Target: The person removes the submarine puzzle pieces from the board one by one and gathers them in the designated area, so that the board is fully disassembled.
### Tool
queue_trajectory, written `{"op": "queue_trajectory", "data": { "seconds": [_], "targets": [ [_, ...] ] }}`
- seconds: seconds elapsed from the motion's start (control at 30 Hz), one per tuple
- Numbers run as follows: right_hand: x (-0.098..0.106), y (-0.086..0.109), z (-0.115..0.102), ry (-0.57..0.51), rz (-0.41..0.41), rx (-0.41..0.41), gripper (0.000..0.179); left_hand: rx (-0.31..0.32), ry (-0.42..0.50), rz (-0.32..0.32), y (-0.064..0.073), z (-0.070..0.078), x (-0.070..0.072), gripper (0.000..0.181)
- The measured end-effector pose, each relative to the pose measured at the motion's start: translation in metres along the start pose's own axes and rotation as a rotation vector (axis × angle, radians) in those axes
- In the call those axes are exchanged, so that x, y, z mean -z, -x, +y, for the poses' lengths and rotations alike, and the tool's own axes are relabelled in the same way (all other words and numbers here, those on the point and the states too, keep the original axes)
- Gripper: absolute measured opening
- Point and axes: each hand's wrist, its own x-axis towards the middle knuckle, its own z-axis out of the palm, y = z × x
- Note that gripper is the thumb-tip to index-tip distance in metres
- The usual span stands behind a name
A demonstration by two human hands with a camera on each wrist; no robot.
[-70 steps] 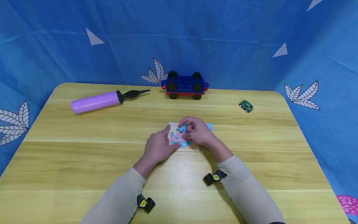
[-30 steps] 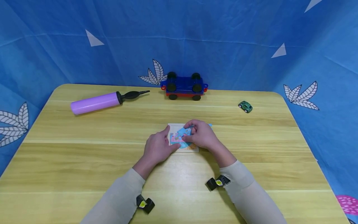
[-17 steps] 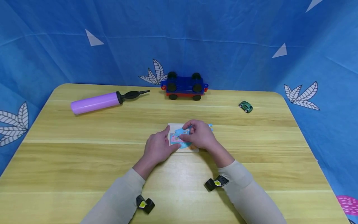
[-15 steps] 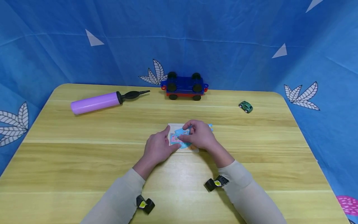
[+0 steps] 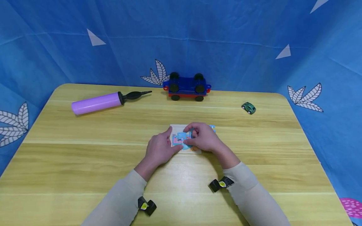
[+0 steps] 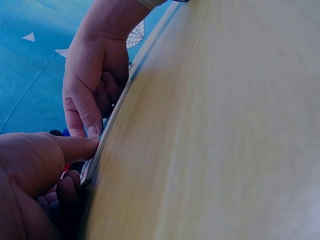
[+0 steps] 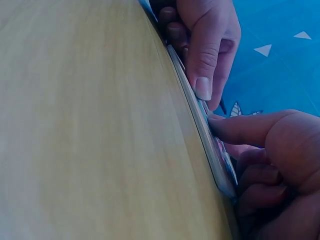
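In the head view, a blue puzzle piece (image 5: 182,136) lies just left of the right hand (image 5: 205,137), which pinches it over the board (image 5: 176,128) the left hand (image 5: 161,147) grips.

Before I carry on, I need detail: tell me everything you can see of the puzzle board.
The puzzle board is a thin, pale, wood-like rectangle lying flat on the table. Its upper left is bare; lower down, printed artwork shows pink, blue and orange. The left hand's grip braces its left edge, thumb over the lower part. The right hand hides much of its right half, pinching a blue piece; whether that is seated is unclear.
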Motion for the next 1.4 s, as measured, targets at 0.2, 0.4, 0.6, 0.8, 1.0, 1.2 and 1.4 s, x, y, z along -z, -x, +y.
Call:
{"op": "queue_trajectory", "data": {
  "seconds": [0.2,0.4,0.6,0.8,1.0,1.2,1.4],
  "targets": [
    [0.001,-0.001,0.001,0.013,-0.005,0.009,0.027,-0.004,0.008,-0.002,0.000,0.000,0.000,0.088],
    [0.000,-0.001,0.000,0.004,0.008,0.014,0.023,-0.014,0.008,0.004,0.001,0.000,0.000,0.086],
    [0.000,-0.002,-0.001,0.012,0.031,0.002,0.022,-0.013,0.008,0.000,0.001,0.000,0.000,0.086],
    [-0.001,-0.001,0.000,0.025,0.052,0.008,0.023,-0.014,0.009,-0.001,0.001,0.000,0.000,0.085],
    [-0.001,0.001,0.003,0.039,0.068,0.051,0.023,-0.020,0.008,0.002,0.001,0.000,0.000,0.085],
    [0.001,0.007,0.007,0.029,0.066,0.075,0.023,-0.017,0.009,0.000,0.001,0.000,-0.001,0.086],
    [0.006,0.019,0.011,0.038,0.076,0.072,0.021,0.003,0.016,0.003,0.001,0.001,-0.001,0.088]
  ]
}}
